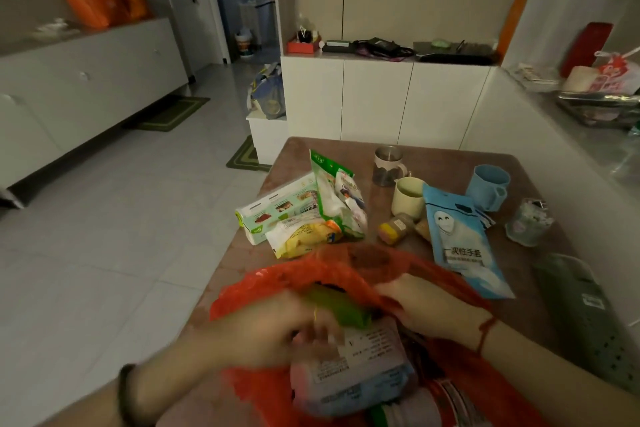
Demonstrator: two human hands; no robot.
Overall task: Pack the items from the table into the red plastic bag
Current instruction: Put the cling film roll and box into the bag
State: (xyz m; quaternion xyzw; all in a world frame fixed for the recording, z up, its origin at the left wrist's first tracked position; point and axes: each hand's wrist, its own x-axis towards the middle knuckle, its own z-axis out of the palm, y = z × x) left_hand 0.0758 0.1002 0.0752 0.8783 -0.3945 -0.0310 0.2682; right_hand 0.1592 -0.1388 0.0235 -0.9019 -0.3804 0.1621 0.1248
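Note:
The red plastic bag [294, 274] lies open at the table's near edge. My left hand [263, 333] grips a pale pink and blue packet [360, 371] with a printed label, partly inside the bag, beside a green pack [341, 308]. My right hand [429, 308] holds the bag's red rim on the right. Beyond the bag lie a white and green box [273, 210], a yellow snack pouch [304, 236], a green and white pouch [332, 198], a small yellow-lidded jar [394, 227] and a blue glove packet [460, 239].
A cream mug [407, 196], a metal-lidded cup [386, 165], a blue mug [488, 187] and a clear glass [528, 222] stand further back on the brown table [294, 156]. A grey power strip [588, 315] lies at the right. White cabinets [374, 100] stand behind.

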